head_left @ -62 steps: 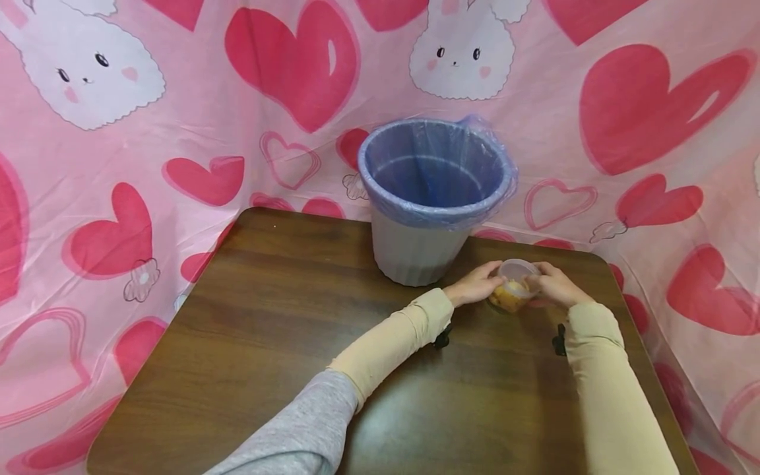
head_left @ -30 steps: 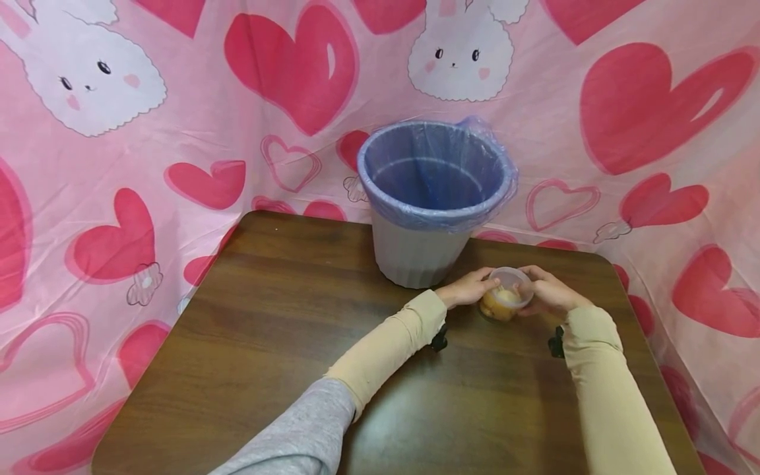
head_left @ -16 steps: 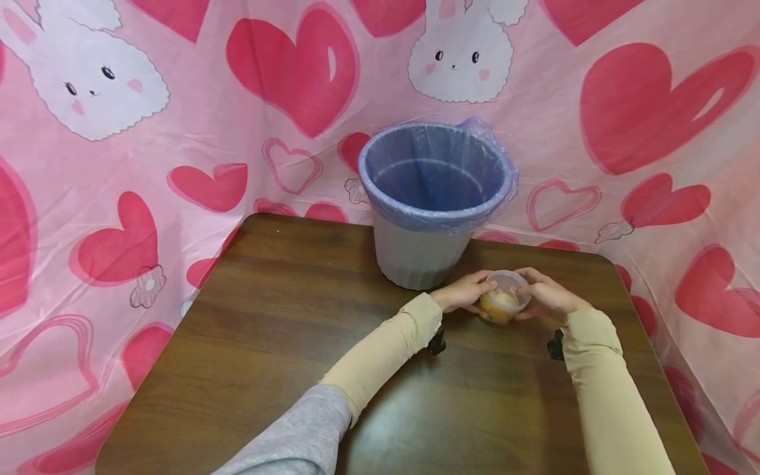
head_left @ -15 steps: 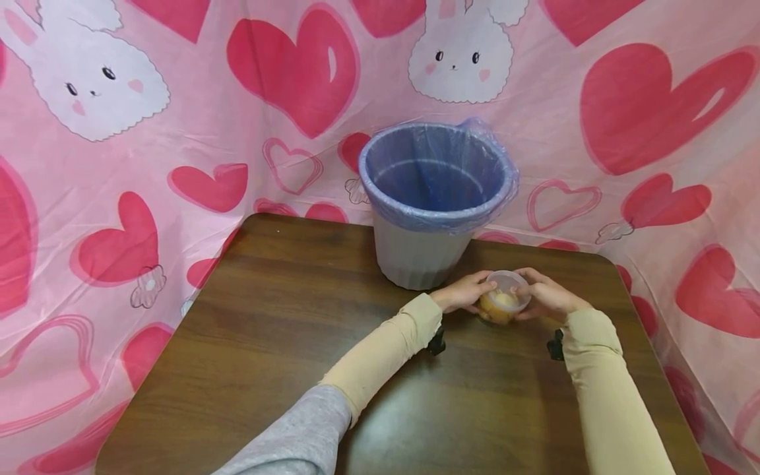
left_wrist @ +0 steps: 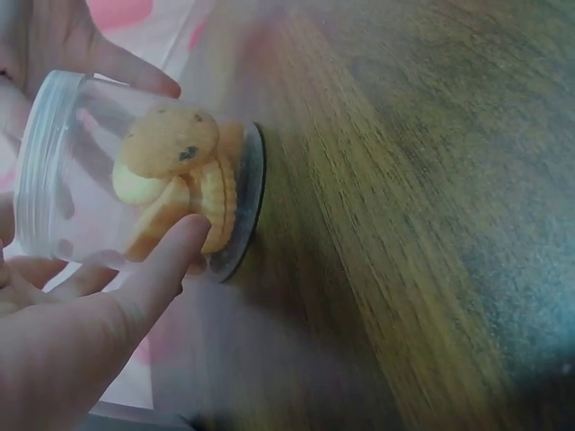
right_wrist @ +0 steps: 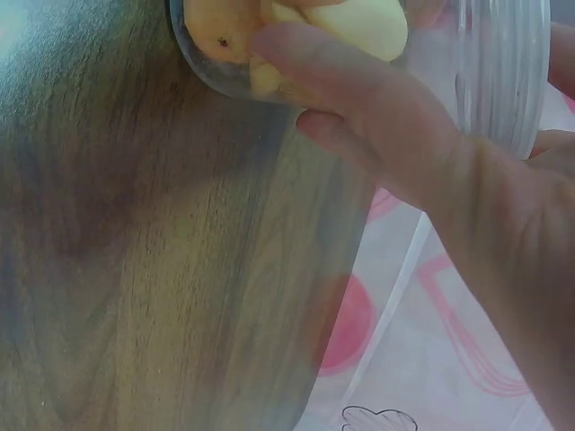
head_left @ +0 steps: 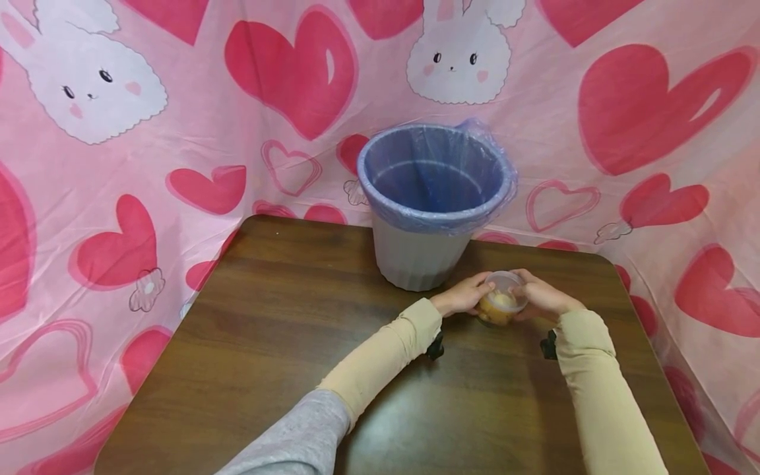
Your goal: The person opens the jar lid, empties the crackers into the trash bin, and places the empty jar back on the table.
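One lined bin [head_left: 415, 256] behind jar [left_wrist: 85, 171], heart-patterned cloth [head_left: 202, 72]

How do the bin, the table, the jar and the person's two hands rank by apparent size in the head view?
1. Table
2. Bin
3. Jar, left hand and right hand: too alike, and partly overlapping, to rank.

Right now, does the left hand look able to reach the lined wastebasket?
Probably yes: nothing visible stands between the left hand and the lined wastebasket, though the hand holds a clear jar of cookies.
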Motion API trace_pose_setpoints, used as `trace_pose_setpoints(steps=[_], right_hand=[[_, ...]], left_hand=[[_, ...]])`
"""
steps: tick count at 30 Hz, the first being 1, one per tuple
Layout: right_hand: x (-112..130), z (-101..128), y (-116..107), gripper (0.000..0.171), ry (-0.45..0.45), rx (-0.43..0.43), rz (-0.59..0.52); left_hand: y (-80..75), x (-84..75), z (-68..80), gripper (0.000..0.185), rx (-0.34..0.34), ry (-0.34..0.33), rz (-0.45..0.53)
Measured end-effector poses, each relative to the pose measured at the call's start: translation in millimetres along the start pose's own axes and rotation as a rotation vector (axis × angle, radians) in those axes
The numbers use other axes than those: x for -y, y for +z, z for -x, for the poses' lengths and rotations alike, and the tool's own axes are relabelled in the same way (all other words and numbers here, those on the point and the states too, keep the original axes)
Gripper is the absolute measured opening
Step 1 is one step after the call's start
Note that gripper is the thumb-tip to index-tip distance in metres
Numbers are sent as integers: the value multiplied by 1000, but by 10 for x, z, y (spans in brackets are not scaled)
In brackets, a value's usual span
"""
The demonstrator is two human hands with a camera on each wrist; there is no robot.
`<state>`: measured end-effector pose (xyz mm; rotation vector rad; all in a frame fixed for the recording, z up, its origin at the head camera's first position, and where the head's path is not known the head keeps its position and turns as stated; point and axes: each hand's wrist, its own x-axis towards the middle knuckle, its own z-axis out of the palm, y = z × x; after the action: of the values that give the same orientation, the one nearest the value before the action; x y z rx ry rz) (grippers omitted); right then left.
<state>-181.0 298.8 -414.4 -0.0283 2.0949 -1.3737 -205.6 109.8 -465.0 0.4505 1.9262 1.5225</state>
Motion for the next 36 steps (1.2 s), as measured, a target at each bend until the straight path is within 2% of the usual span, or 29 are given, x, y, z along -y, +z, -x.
trace_pose_setpoints(steps=[21,29,36], right_hand=[[-87,-48,148,60,-76,-32,-40],[-168,-52,195,66,-103,-51,-50],[-169,-48,270,69,-98,-51,-92]], left_hand=[[-81,35,106,45,20,-10,51],[-114,56,165,45,15,-14,31],[-146,85,218,49,40,-33,28]])
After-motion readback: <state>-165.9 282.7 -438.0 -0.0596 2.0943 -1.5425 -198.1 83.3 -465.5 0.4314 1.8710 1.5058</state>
